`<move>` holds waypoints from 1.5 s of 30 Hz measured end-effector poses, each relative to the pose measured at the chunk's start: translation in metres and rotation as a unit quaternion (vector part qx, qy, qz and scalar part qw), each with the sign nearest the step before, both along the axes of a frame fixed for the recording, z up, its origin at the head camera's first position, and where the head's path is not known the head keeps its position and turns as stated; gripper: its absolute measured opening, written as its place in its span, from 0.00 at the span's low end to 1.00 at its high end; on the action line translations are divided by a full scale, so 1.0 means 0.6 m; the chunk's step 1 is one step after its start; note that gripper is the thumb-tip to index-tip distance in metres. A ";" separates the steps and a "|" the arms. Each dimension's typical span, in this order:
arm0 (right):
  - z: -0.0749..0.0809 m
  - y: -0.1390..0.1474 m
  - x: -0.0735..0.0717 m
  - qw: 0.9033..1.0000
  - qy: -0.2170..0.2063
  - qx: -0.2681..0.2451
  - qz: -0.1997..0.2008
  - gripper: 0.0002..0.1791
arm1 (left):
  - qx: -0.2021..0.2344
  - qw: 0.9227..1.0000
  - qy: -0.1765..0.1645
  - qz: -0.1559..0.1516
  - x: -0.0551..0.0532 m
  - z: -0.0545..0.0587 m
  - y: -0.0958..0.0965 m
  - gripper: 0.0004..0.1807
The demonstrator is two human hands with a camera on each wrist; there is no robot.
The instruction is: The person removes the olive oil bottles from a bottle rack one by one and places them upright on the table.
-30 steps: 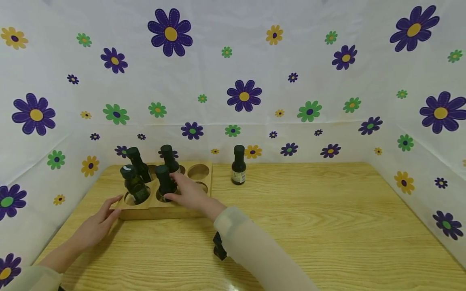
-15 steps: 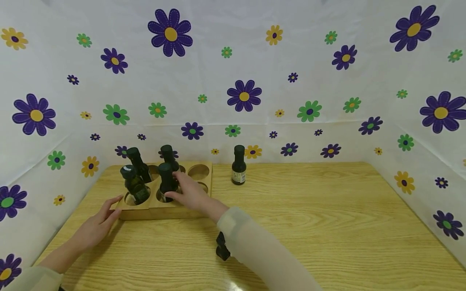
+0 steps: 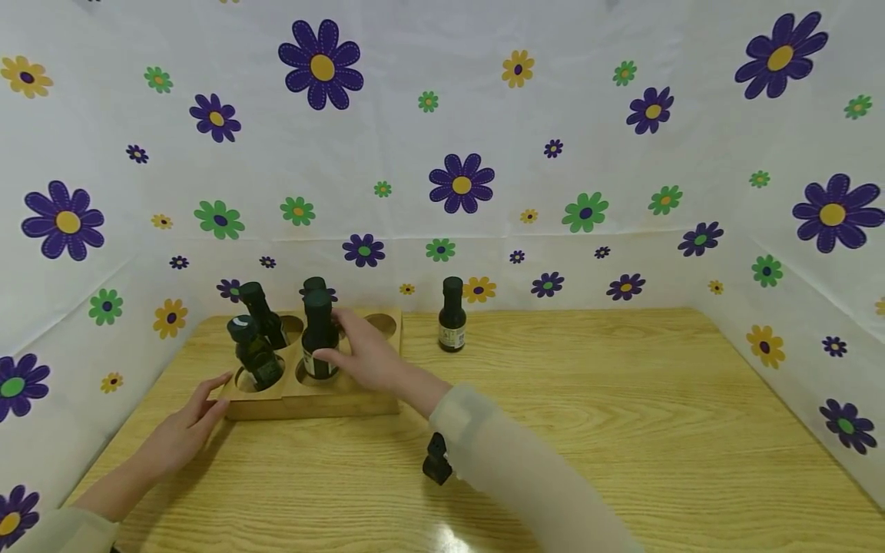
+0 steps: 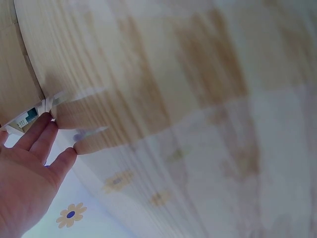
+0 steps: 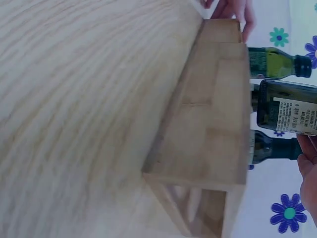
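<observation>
My right hand (image 3: 369,359) holds a dark glass bottle (image 3: 318,322) with a dark cap, thumb in front and fingers behind. In the right wrist view this bottle (image 5: 282,105) is out of the wooden rack (image 5: 218,99), its base above the rack's top, with a printed label showing. The fingertips of my left hand (image 3: 181,432) touch the left end of the rack (image 3: 332,405), the fingers fairly straight. In the rack's left holes stand a leaning green bottle (image 3: 254,357) in front and another dark bottle (image 3: 259,313) behind. A further bottle (image 3: 314,283) is partly hidden behind the held one.
A dark bottle with a pale label (image 3: 452,316) stands upright on the wooden table (image 3: 588,415), right of the rack. A small black object (image 3: 436,461) shows by my right sleeve. Flower-printed white cloth (image 3: 512,200) walls the back and sides.
My right hand has raised the dark bottle up out of its front hole, moving slightly right. The left hand has stayed at the rack's end.
</observation>
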State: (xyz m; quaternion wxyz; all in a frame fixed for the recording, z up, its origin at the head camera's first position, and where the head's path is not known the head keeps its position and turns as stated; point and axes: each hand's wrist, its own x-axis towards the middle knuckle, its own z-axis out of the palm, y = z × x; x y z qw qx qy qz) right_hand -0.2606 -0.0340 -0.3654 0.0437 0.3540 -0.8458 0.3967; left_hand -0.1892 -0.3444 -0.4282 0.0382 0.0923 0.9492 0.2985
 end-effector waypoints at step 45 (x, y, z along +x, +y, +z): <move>-0.004 0.253 0.052 0.998 0.056 0.010 -0.025 0.26 | -0.001 1.000 0.007 -0.005 0.000 -0.002 -0.004 0.31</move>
